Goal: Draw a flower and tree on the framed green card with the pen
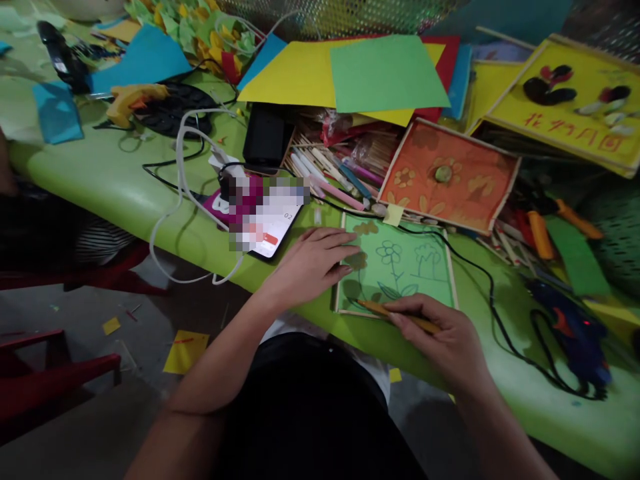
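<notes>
A green sheet (425,287) framed with thin wooden sticks lies on the table before me, with flowers, leaves and a small tree drawn on it in dark lines. My right hand (445,333) grips a yellow pencil (373,307), its tip on the sheet near the lower left, beside a drawn stem. Over the sheet's left edge rests my left hand (315,263), palm down, fingers stretched out and holding nothing. Left of that hand lies a lit phone (275,230), partly blurred out.
An orange framed flower picture (450,177) stands just behind the sheet. A black cable (487,273) runs right towards a blue glue gun (575,333). Colored paper (390,73) covers a box of sticks and pens. A yellow glue gun (133,103) and white cable (180,160) lie left.
</notes>
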A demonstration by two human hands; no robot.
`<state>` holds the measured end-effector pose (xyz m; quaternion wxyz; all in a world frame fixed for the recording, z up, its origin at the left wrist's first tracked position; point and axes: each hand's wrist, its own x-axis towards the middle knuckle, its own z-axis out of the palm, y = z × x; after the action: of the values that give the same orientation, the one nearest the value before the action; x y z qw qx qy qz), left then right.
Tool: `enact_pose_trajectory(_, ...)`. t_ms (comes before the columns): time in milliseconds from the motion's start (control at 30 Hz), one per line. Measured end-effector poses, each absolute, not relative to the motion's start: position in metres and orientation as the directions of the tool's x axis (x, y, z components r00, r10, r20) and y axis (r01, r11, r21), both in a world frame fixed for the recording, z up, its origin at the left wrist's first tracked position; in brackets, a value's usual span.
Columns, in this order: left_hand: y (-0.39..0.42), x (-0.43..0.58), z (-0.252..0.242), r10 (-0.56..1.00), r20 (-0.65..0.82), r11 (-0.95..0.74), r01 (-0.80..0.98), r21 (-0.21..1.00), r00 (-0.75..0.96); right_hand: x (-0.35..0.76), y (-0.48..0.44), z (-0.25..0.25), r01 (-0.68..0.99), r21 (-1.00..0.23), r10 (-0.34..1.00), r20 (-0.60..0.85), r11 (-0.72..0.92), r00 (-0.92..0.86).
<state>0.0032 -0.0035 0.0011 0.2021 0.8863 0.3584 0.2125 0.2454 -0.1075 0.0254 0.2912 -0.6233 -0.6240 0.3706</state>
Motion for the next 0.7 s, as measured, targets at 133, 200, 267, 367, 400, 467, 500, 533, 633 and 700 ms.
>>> enact_pose_trajectory(133,-0.0041,0.0031,0.0017,0.729,0.24,-0.656,0.552,0.515,0.641,0.2452,-0.1081,0.0253,0.586,-0.81,0.995,-0.085,-0.033,-0.062)
enact_pose_trajectory(200,-0.0042,0.0029,0.0015,0.725,0.249,-0.661,0.548,0.512,0.642,0.2448,-0.1083,0.0246,0.601,-0.799,0.995,-0.077,-0.02,-0.068)
enact_pose_trajectory(267,-0.004,0.0028,0.0011,0.721,0.254,-0.666,0.542,0.513,0.644,0.2448,-0.1085,0.0237,0.611,-0.792,0.995,-0.07,-0.01,-0.074)
enact_pose_trajectory(367,-0.0038,0.0031,0.0012,0.724,0.251,-0.661,0.542,0.519,0.643,0.2458,-0.1091,0.0231,0.616,-0.788,0.996,-0.055,0.002,-0.075)
enact_pose_trajectory(400,-0.0037,0.0032,0.0015,0.726,0.248,-0.659,0.543,0.521,0.642,0.2461,-0.1093,0.0232,0.616,-0.788,0.996,-0.051,0.006,-0.075)
enact_pose_trajectory(467,-0.0037,0.0034,0.0021,0.729,0.24,-0.654,0.547,0.522,0.641,0.2467,-0.1098,0.0237,0.617,-0.787,0.996,-0.042,0.014,-0.076)
enact_pose_trajectory(500,-0.0038,0.0034,0.0024,0.729,0.237,-0.653,0.548,0.523,0.643,0.2469,-0.1101,0.0241,0.618,-0.786,0.997,-0.039,0.015,-0.073)
enact_pose_trajectory(533,-0.0038,0.0034,0.0026,0.728,0.234,-0.653,0.548,0.523,0.644,0.247,-0.1104,0.0245,0.619,-0.785,0.997,-0.036,0.014,-0.069)
enact_pose_trajectory(633,-0.004,0.0032,0.0021,0.725,0.239,-0.657,0.544,0.522,0.646,0.247,-0.1109,0.0247,0.621,-0.783,0.998,-0.037,0.008,-0.06)
enact_pose_trajectory(700,-0.004,0.0031,0.0012,0.727,0.242,-0.656,0.544,0.524,0.643,0.2468,-0.1108,0.0241,0.625,-0.78,0.997,-0.041,0.009,-0.065)
